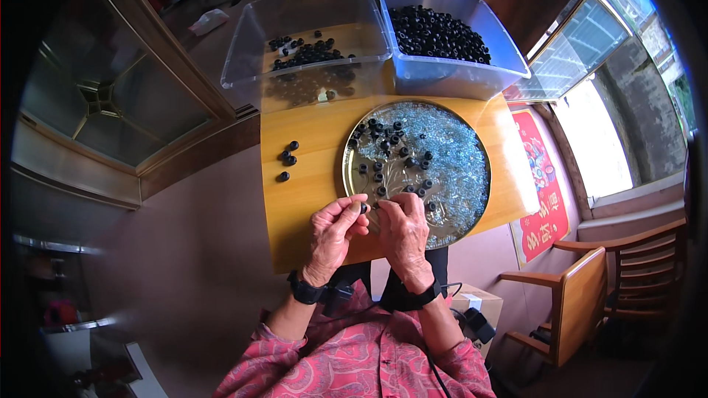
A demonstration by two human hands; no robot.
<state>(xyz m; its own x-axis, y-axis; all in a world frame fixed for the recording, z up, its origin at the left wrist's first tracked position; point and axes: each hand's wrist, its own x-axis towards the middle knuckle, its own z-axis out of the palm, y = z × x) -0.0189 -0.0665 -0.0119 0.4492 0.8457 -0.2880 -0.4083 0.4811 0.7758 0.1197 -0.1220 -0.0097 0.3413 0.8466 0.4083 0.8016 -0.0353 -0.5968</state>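
My left hand (335, 234) pinches a small round black bead-like piece (363, 208) between thumb and fingers, over the near edge of a round metal tray (349, 186). Close beside it, my right hand (405, 231) has its thumb and fingertips pressed together; what they hold is too small to make out. Loose black pieces (404, 152), some with a hole showing, lie scattered on the tray's left and middle. A spread of tiny clear bluish bits (459, 166) covers its right side. Several more black pieces (288, 155) sit on the wooden table (302, 210) to the left.
Behind the tray stand two clear plastic bins: the left bin (247, 48) holds some black pieces, the right bin (479, 81) many more. A wooden chair (582, 306) and a cardboard box (483, 302) are at the right. A glass-panelled door (110, 96) stands left.
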